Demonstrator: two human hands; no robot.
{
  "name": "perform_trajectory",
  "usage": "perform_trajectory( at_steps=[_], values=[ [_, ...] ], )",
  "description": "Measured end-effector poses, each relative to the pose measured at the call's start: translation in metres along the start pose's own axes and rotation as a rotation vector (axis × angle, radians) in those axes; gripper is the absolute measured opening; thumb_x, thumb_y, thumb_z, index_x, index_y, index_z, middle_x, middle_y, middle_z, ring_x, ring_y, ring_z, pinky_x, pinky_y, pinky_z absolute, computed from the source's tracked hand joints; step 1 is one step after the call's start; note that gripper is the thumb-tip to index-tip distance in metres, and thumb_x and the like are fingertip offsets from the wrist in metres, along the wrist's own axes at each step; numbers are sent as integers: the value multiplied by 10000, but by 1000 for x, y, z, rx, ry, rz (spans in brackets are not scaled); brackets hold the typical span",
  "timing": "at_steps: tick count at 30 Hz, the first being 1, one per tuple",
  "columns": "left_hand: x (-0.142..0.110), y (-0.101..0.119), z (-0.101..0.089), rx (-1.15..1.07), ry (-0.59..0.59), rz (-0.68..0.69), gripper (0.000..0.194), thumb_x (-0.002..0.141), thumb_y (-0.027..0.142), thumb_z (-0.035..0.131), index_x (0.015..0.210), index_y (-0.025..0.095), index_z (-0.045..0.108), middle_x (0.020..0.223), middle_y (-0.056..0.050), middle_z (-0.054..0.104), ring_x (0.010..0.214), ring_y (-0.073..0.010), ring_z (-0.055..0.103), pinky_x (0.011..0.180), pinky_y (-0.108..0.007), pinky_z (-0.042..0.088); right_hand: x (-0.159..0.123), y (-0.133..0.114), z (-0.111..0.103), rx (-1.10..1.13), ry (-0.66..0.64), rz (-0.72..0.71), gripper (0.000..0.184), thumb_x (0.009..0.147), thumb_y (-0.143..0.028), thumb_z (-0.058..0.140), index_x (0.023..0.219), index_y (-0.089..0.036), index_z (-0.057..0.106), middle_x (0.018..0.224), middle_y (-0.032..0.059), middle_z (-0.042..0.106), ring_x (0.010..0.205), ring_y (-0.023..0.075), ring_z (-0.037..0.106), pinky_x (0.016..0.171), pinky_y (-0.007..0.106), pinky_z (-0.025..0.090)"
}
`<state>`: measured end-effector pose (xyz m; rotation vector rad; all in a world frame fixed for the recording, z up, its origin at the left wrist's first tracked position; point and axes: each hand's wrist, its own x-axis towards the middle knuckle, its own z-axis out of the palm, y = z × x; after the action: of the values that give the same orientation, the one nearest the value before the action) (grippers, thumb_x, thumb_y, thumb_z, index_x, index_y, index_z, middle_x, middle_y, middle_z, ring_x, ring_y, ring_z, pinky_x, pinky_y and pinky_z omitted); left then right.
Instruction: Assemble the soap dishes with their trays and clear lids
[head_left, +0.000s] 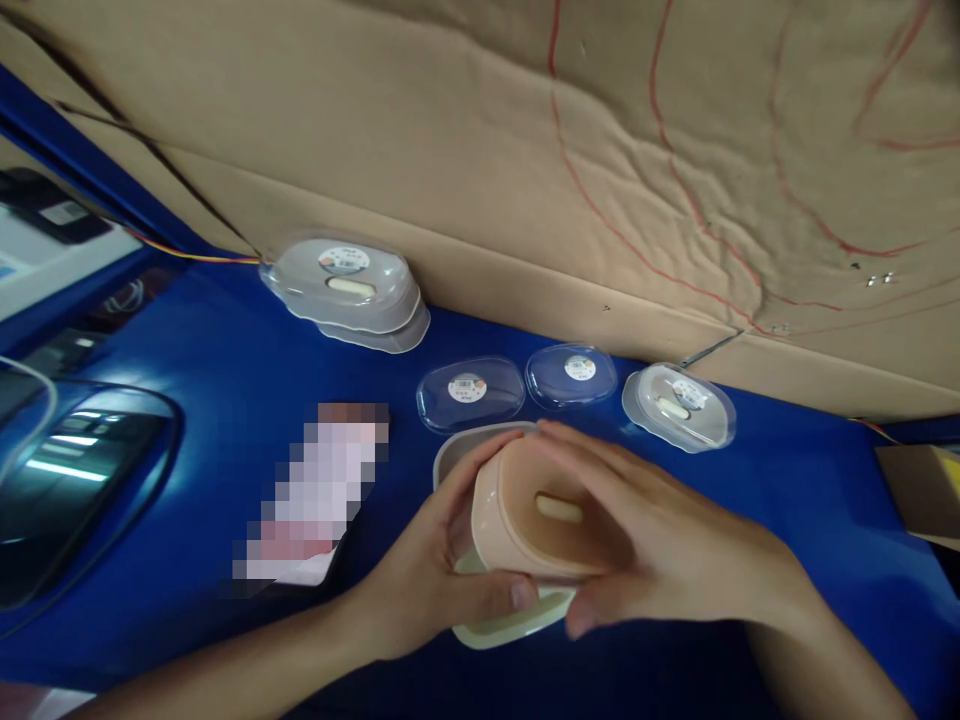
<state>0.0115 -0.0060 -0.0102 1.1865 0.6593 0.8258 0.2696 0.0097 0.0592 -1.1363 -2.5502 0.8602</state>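
While left hand and right hand clamp it, the rounded plastic box gleams.

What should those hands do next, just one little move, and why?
I'd probably ease the pinkish box down into the pale container. The left hand and right hand hold it from both sides, and pale rim shows in front of and behind it. How far in it already sits is hidden.
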Motion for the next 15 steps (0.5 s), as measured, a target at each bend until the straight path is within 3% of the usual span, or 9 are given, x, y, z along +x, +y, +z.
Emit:
perform_trajectory(
  at_steps=[2,10,15],
  values=[
    [0,1,1,-27,0,-14,876,833,546,865,1581,407,432,1716,-109,431,1539,-361,478,1232,-598,445,-2,-9,2,17,-8,5,1143,855,-599,835,1711,-272,153,1724,164,378,1558,333,442,1213,487,495],
    [-2,-1,5,-114,-25,-72,868,834,504,882,1567,399,428,1665,-118,504,1523,-366,500,1229,-618,440,0,0,-9,172,-86,-12,898,959,-510,758,1652,-288,231,1668,149,440,1520,294,489,1201,440,496],
    [-11,4,5,1,-103,-54,1027,794,310,928,1612,442,322,1642,-90,525,1458,-334,576,1206,-542,487,-12,22,-25,185,17,56,814,994,-444,710,1648,-351,235,1692,108,400,1527,328,473,1224,505,467]
  ],
)
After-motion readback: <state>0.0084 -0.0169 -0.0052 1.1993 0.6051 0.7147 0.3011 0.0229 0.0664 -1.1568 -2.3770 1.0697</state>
